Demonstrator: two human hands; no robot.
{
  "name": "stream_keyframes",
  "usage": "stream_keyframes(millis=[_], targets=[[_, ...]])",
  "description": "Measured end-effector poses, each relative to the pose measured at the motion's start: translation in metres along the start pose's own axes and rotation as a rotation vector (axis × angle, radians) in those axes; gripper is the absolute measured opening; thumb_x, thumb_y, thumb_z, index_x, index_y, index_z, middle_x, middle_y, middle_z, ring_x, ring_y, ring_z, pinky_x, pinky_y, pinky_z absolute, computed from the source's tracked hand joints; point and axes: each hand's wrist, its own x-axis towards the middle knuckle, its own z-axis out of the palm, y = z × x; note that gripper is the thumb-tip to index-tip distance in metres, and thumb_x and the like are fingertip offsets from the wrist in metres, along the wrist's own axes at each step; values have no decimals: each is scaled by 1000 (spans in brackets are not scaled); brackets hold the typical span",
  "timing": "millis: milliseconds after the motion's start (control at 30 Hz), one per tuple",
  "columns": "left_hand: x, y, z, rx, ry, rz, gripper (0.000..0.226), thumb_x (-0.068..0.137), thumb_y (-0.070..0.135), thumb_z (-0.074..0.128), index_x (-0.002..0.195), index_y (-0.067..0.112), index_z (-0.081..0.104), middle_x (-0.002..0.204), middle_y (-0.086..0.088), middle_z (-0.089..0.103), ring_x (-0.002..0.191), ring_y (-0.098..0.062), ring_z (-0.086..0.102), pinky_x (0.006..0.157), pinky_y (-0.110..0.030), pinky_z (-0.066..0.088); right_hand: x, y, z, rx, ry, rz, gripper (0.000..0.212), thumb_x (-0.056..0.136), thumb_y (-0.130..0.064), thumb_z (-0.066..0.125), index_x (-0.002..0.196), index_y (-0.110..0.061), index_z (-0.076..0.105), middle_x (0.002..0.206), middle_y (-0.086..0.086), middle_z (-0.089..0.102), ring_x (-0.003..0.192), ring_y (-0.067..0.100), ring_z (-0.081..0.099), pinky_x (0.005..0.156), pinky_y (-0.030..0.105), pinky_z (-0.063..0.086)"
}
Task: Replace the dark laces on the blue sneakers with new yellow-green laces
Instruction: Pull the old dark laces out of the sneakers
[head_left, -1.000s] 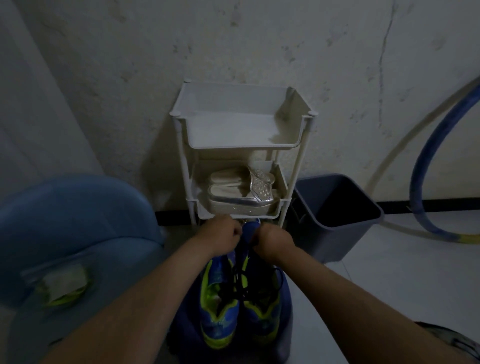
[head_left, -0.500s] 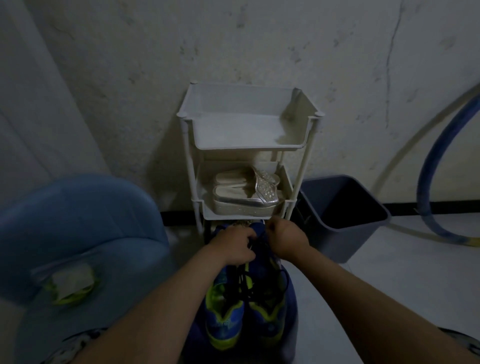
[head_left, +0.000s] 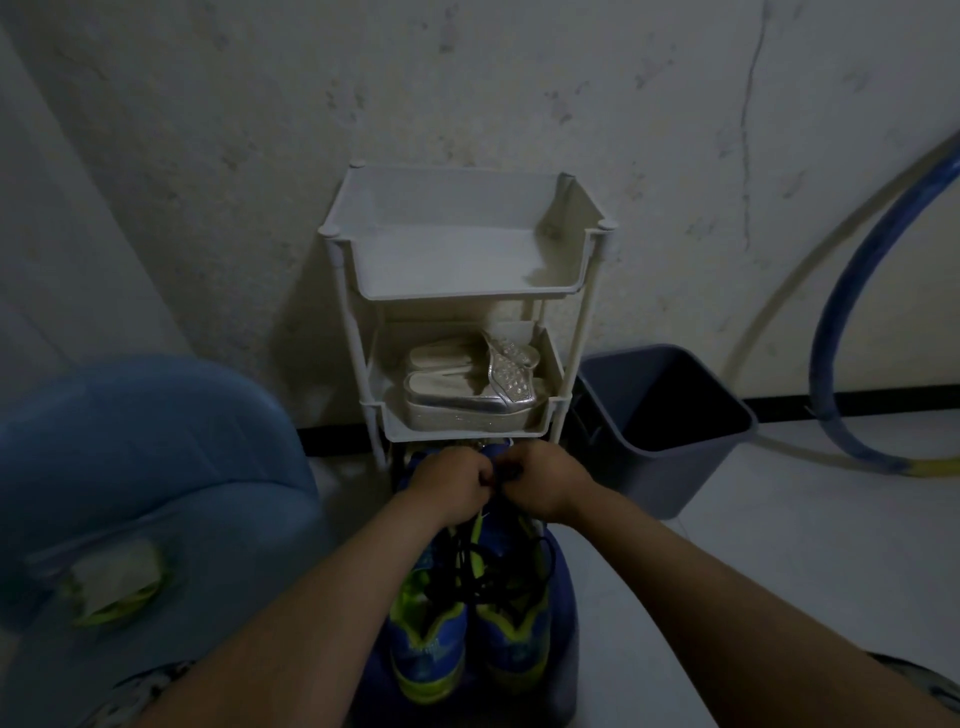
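Left hand (head_left: 451, 480) and right hand (head_left: 546, 483) pinch dark laces (head_left: 485, 569)

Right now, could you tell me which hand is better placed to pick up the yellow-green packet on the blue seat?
Left, probably: the packet lies on the seat, nearer the left hand; the right hand would have to cross the sneakers. Both hands grip dark laces.

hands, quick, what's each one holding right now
Left hand: fingers curled, pinching the dark laces at the top of the blue sneakers.
Right hand: fingers curled, pinching the same dark laces.
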Motion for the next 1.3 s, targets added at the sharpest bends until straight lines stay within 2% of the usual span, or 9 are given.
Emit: stream_keyframes(millis=[167,400,533,667,800,933,1033,1167,1300], targets=[[1,-4,1,-72,-20,-15,13,83,26,66,91,20,74,95,0,71,90,-17,65,82,-35,54,4,6,2,-182,2,88,19,89,-39,63,98,-27,74,98,-3,68,90,15,63,72,29,48],[3,-7,3,-116,-25,-58,21,84,34,70,102,24,73,103,6,70,96,-13,63,88,-30,52,2,10,-13,256,431,261,19,95,-26,55,89,-17,71,91,3,70,82,20,64,72,34,54],[4,-6,4,-66,-7,-43,15,86,34,69,99,28,72,105,7,69,97,-14,62,84,-29,50,2,13,-12,245,309,257,18,94,-20,54,99,-18,71,103,5,70,91,21,65,77,34,54],[5,-6,4,-30,-12,-20,14,85,32,67,96,27,73,104,4,70,97,-17,63,81,-29,50,1,5,-12,224,193,137,62,80,-10,58,139,-28,53,138,-1,57,124,20,55,99,34,49],[5,-6,3,-27,-12,-14,10,85,29,66,89,24,73,98,0,71,94,-19,64,79,-30,51,5,0,-6,43,-46,14,32,85,-26,65,116,-31,71,111,-2,70,104,14,63,89,27,49],[4,-8,3,-99,-23,-22,11,83,26,66,88,25,76,93,7,72,89,-11,64,80,-28,52,6,8,-1,-75,-56,118,13,88,-31,66,92,-23,75,94,1,70,88,16,65,82,35,55],[4,-8,2,-118,-36,-32,10,83,28,69,90,25,75,94,8,72,89,-10,64,80,-27,52,1,5,-5,24,78,181,13,92,-28,60,86,-22,71,90,1,69,85,18,65,78,38,57],[6,-8,2,-138,-37,-53,14,84,33,70,95,25,74,97,8,70,88,-9,62,81,-26,50,-1,4,-22,234,482,246,18,97,-28,53,86,-22,66,89,0,67,81,19,64,68,32,50],[7,-8,3,-141,-35,-64,12,86,33,70,94,26,73,97,8,69,89,-10,62,83,-28,51,1,11,-29,252,427,269,20,94,-20,53,98,-24,72,106,0,71,92,19,65,78,37,55]])
